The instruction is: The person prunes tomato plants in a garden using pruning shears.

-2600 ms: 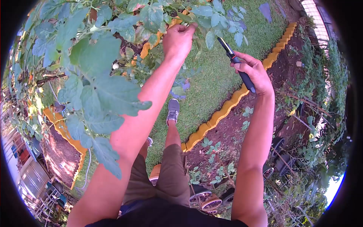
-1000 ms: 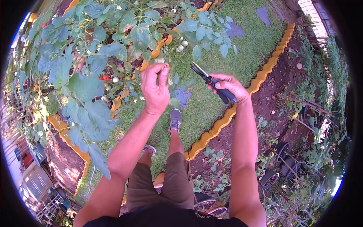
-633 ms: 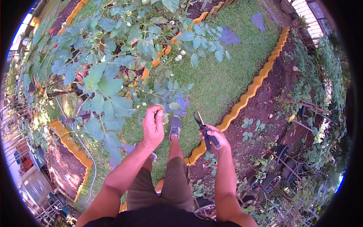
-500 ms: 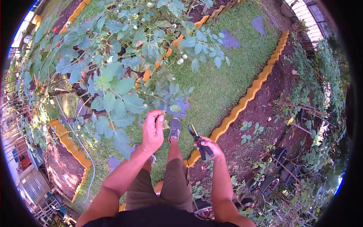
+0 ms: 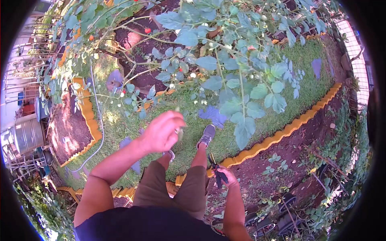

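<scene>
Pruners (image 5: 216, 170) in right hand (image 5: 229, 176), greenish scrap (image 5: 180, 134) in left hand (image 5: 161, 131)

Gripped by the handles (image 5: 219, 179) beside the shorts (image 5: 194, 184) — with blades (image 5: 211, 159) parted, aimed forward, presumably to stay clear of cloth. Curled at left, apparently pinching the scrap, too blurred to identify — raised over grass (image 5: 313, 88), apart from the blades, likely for safety.

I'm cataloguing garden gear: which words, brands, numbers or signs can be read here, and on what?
No text can be read.
Pruners in the right hand: no legible marking.
Dark shirt: a small mark at its edge, too small to read.
Grey shoes: no legible lettering.
</scene>
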`<control>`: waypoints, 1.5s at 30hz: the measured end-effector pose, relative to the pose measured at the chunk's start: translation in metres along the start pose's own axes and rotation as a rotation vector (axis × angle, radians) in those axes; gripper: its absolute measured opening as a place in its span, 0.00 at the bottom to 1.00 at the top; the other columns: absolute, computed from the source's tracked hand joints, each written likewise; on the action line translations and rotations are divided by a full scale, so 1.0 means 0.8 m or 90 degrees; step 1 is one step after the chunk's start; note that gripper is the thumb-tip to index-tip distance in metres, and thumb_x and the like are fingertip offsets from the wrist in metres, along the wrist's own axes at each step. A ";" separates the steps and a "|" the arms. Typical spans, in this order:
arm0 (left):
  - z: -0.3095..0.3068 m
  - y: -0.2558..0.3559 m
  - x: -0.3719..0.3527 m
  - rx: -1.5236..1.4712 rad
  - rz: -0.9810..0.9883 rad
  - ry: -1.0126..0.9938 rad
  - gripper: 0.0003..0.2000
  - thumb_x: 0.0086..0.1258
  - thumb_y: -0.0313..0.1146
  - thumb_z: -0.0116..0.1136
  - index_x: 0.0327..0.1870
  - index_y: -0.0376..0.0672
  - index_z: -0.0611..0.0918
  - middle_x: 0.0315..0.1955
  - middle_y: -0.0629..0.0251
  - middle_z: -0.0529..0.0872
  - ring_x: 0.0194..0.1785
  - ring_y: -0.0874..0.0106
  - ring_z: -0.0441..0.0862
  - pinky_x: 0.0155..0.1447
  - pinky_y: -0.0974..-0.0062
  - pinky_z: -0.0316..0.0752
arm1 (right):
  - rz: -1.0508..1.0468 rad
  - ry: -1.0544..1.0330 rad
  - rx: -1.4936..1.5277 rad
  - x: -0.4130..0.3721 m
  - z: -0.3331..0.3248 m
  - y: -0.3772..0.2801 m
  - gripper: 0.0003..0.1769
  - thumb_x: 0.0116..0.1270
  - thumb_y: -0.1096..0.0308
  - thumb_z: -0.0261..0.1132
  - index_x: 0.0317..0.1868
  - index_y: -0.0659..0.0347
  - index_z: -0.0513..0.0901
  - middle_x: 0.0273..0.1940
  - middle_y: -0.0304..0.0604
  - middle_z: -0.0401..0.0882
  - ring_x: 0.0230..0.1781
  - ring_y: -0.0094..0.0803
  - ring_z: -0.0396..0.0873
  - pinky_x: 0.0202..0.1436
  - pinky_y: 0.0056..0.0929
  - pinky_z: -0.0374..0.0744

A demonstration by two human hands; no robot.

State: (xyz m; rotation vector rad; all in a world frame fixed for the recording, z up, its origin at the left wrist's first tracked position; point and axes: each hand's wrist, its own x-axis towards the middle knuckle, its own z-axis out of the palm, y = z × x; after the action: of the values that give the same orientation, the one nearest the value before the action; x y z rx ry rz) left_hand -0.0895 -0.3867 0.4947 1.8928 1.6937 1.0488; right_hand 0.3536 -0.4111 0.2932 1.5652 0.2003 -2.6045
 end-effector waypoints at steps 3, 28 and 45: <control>-0.090 -0.064 0.030 0.078 -0.032 0.164 0.11 0.66 0.15 0.49 0.47 0.36 0.77 0.43 0.51 0.80 0.41 0.60 0.81 0.46 0.64 0.77 | 0.008 0.003 -0.030 0.002 0.000 0.014 0.20 0.68 0.64 0.67 0.55 0.65 0.78 0.44 0.51 0.86 0.38 0.36 0.84 0.47 0.32 0.84; -0.239 -0.422 0.088 0.648 -0.092 -0.190 0.30 0.65 0.19 0.52 0.71 0.47 0.70 0.76 0.56 0.65 0.76 0.54 0.67 0.80 0.58 0.61 | 0.072 0.016 -0.045 0.008 0.074 0.038 0.23 0.67 0.66 0.69 0.59 0.68 0.79 0.43 0.48 0.86 0.37 0.33 0.85 0.43 0.29 0.84; -0.232 -0.400 0.121 0.764 -0.356 -0.140 0.11 0.73 0.25 0.48 0.52 0.42 0.78 0.51 0.47 0.85 0.53 0.48 0.85 0.54 0.51 0.82 | 0.051 0.037 0.020 0.001 0.076 0.063 0.25 0.65 0.67 0.71 0.61 0.65 0.79 0.42 0.45 0.85 0.34 0.29 0.82 0.41 0.25 0.82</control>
State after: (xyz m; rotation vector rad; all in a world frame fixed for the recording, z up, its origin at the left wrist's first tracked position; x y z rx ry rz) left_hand -0.4424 -0.2670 0.4108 1.7018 2.7399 -0.5316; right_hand 0.3077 -0.4708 0.3172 1.6250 0.0990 -2.5151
